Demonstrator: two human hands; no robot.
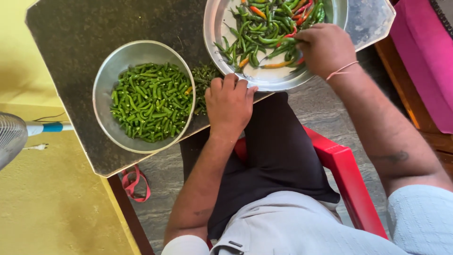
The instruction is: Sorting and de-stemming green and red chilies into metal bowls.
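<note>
A: Right hand (324, 49)?
B: Fingers pinched on slim glossy chillies (269, 28) in the round steel plate (214, 28).
A: Left hand (229, 105)?
B: Curled loosely on the table edge, touching plate rim. Steel bowl (106, 78) of green chillies beside.

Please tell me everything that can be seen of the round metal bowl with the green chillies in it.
The metal bowl is round, shiny and silver-grey, probably steel, with a thin rolled rim. It stands upright on the dark stone table, near its front edge. It holds a heap of stemless green chillies. A small pile of green stems lies by its rim. The left hand rests close beside it, not touching. The metal plate is apart from it.
</note>
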